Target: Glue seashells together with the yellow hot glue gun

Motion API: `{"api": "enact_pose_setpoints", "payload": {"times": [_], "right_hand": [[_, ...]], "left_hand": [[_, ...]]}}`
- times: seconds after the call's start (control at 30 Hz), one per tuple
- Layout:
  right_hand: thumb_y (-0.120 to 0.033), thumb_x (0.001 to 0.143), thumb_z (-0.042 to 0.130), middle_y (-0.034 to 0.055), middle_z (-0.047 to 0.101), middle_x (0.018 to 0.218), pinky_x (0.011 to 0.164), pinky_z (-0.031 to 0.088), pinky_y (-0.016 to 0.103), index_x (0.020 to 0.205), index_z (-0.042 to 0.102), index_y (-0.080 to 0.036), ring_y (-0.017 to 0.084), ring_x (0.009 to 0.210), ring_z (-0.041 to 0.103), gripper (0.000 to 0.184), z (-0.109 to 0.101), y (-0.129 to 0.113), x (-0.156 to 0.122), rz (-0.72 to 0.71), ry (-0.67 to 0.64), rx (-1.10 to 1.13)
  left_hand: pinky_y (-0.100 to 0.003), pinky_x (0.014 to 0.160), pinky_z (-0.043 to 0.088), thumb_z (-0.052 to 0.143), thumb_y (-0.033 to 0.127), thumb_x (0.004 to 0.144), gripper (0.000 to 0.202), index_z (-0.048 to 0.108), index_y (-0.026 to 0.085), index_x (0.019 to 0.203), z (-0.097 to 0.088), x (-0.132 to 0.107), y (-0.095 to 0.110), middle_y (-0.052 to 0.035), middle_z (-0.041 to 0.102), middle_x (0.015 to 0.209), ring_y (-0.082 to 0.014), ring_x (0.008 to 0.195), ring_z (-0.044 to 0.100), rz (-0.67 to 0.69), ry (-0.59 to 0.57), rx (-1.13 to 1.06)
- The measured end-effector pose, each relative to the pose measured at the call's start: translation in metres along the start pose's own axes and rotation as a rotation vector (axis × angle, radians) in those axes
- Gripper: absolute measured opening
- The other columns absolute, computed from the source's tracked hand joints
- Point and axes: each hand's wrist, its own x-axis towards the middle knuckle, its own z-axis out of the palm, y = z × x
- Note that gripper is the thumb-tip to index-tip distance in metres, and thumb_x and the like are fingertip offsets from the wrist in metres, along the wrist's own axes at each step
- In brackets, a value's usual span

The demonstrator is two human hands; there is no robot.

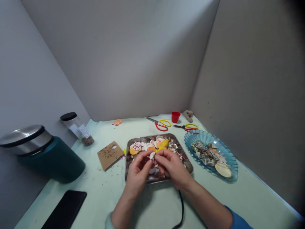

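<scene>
My left hand (137, 171) and my right hand (172, 165) meet over a steel tray (127, 165) of mixed seashells. Both pinch a small white shell (152, 155) between their fingertips, above the tray's near half. Orange, yellow and patterned shells (159, 144) lie in the far part of the tray. My forearms reach in from the bottom edge.
A blue glass dish (228, 156) of dark shells stands right of the tray. Behind are two pairs of scissors (162, 124), (188, 127) and a red cup (175, 116). On the left are a brown card (110, 155), a jar (76, 127), a lidded bin (43, 152) and a black phone (65, 211).
</scene>
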Motion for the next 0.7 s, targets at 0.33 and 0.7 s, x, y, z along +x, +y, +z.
{"api": "enact_pose_setpoints", "payload": {"times": [0.33, 0.7], "right_hand": [[-0.040, 0.081, 0.063, -0.0077, 0.048, 0.053, 0.038, 0.027, 0.018, 0.073, 0.055, -0.019, 0.006, 0.040, 0.035, 0.023, -0.001, 0.004, -0.001, -0.060, 0.011, -0.148], [-0.033, 0.086, 0.061, -0.0018, 0.059, 0.075, 0.055, 0.042, 0.023, 0.089, 0.057, -0.020, 0.012, 0.061, 0.054, 0.014, -0.002, 0.011, -0.004, -0.282, 0.138, -0.396]], "left_hand": [[-0.023, 0.061, 0.045, 0.065, 0.035, 0.079, 0.029, 0.069, 0.013, 0.099, 0.000, 0.002, -0.004, 0.0006, 0.061, 0.061, -0.0124, 0.060, 0.055, -0.081, 0.053, -0.075], [-0.022, 0.055, 0.042, 0.068, 0.037, 0.076, 0.032, 0.070, 0.012, 0.095, 0.003, 0.002, 0.000, 0.0014, 0.059, 0.057, -0.0121, 0.056, 0.053, -0.104, 0.068, -0.076]]}}
